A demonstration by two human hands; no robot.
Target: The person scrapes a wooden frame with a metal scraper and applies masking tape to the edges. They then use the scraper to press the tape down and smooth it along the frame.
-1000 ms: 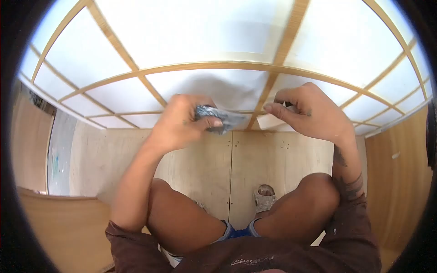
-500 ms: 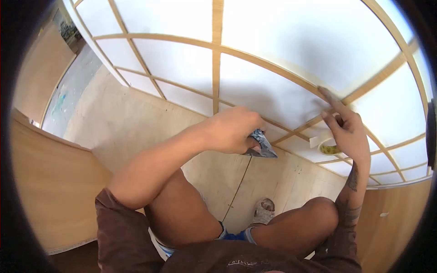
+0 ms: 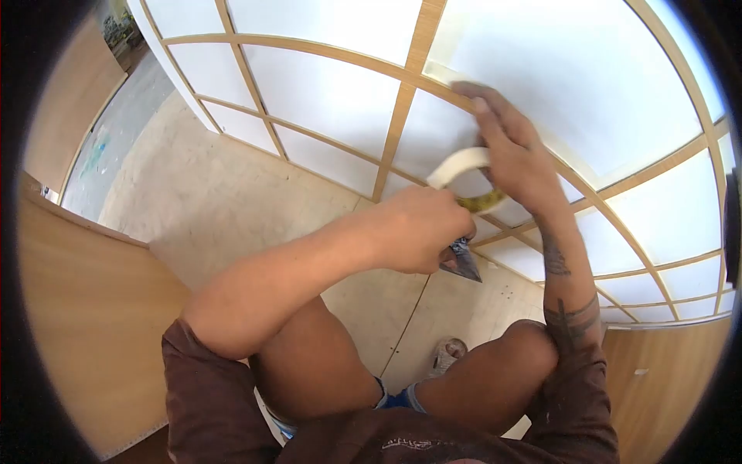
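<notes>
Now, in the head view, the left hand [image 3: 421, 228] was wrapped around a bladed tool [image 3: 465, 265], its tip pointing right and near. Just beyond, the roll of tape [image 3: 462, 162] sat against the right hand [image 3: 519, 161], fingers up at the wooden strip [image 3: 433, 87]; how that hand gripped the roll, I couldn't tell.
</notes>
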